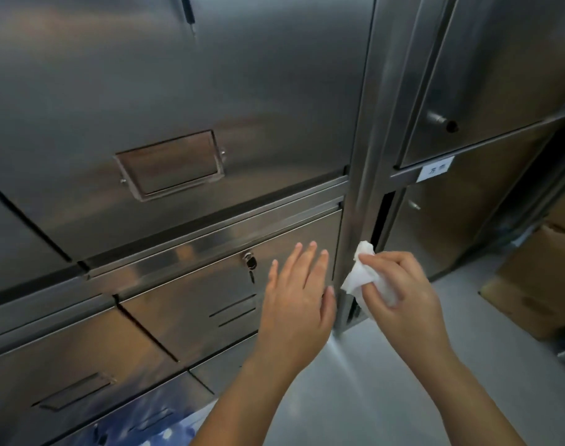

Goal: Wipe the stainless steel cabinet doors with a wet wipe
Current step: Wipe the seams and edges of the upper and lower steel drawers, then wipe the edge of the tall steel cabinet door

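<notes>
presently the right hand [400, 284] pinched a crumpled wet wipe [361, 275] in closed fingers, pressing it against the vertical steel post [365, 175] at the right edge of the lower cabinet door [210, 284]. the left hand [297, 294] was spread flat, fingers open and empty, over that door near its keyed lock [249, 260]. bare floor [387, 381] lay open below; a cardboard box [538, 278] stood well apart to the right.
</notes>
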